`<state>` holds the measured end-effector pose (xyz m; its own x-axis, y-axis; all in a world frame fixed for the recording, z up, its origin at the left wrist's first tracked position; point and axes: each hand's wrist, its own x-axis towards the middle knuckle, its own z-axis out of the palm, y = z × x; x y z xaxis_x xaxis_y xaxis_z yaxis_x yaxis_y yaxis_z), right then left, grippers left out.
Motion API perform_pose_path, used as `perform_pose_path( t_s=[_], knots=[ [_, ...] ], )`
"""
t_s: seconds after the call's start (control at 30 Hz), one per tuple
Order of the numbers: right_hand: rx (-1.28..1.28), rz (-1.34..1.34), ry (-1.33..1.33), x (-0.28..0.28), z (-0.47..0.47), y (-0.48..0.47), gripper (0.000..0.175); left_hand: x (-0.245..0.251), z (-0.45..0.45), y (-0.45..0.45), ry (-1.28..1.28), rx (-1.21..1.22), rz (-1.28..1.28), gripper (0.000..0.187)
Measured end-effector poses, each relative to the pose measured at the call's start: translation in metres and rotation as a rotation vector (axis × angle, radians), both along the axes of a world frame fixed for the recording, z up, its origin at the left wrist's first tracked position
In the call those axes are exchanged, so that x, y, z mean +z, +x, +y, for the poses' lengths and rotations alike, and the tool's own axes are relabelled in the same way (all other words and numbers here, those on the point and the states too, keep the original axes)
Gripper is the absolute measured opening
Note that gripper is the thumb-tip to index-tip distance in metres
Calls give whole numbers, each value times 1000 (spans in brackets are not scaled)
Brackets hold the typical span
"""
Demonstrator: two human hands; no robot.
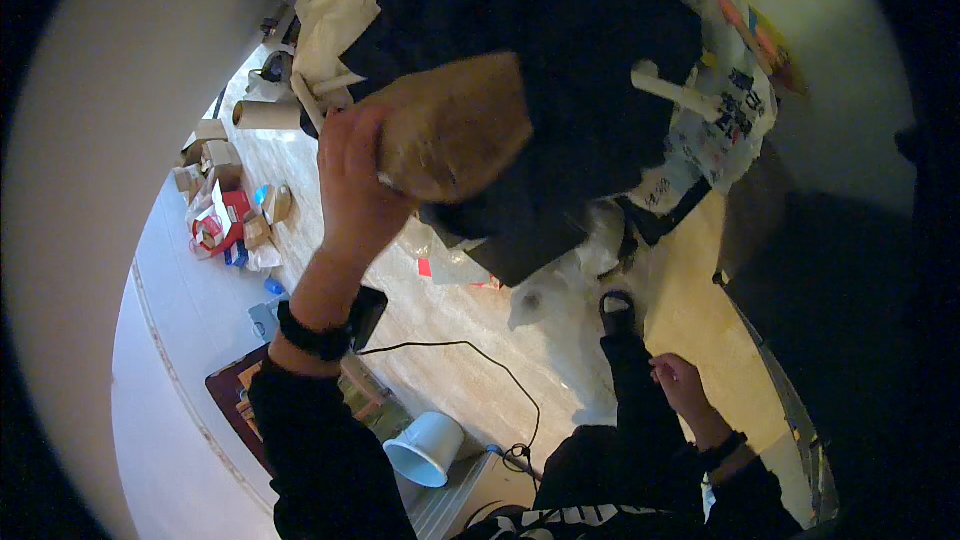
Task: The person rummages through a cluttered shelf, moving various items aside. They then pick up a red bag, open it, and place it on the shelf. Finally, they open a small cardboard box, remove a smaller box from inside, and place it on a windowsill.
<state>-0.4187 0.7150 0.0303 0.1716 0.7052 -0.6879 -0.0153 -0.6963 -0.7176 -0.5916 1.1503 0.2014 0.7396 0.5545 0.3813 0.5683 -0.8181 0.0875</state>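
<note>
My left hand (356, 180) grips the near left side of a brown parcel (461, 135), its surface shiny like tape or film. Behind and below the parcel spreads a large dark mass (570, 37), perhaps a black bag or cloth; its exact kind is unclear. Translucent plastic bags (739, 120) with printed writing bulge along its right side. A pale rod (675, 94) juts out across it. Low on the right, my right hand (681, 384) hangs beside my leg with fingers loosely curled. Nothing shows in it, though its palm is partly hidden.
Cardboard boxes (221, 163), a red box (229, 221) and small packages lie at left, near a cardboard tube (268, 115). A black cable (480, 345) crosses the pale floor. A white bucket (426, 450) lies tipped near my left arm. My shoe (618, 313) is beside plastic bags.
</note>
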Motion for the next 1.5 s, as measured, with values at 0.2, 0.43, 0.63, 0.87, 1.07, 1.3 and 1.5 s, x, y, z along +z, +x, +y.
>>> perform_pose_path(
  t_s=[0.2, 0.43, 0.63, 0.87, 1.07, 1.3, 1.5],
  knots=[
    [-13, 7, 144, 17, 26, -19, 18, 11, -107, -47, 0, -323, 49, 37],
    [-33, 787, 263, 64, 48, -76, 75, 17, -282, -157, 19, -381, 130, 24],
    [392, 1126, 145, 94, -31, -259, 67, 24, -473, -313, -20, -230, 225, 26],
    [408, 988, 10, 89, -50, -470, 75, 30, -543, -552, -781, 707, -414, 102],
    [789, 710, 250, 103, -107, -601, 101, 3, -653, -651, -1177, 918, -1087, 83],
    [1284, 540, 557, 59, -202, -728, 107, -57, -809, -717, -869, 1004, -1408, 108],
    [1702, 644, 498, 48, -228, -792, 112, -54, -893, -714, -528, 1464, -897, 100]
  ],
)
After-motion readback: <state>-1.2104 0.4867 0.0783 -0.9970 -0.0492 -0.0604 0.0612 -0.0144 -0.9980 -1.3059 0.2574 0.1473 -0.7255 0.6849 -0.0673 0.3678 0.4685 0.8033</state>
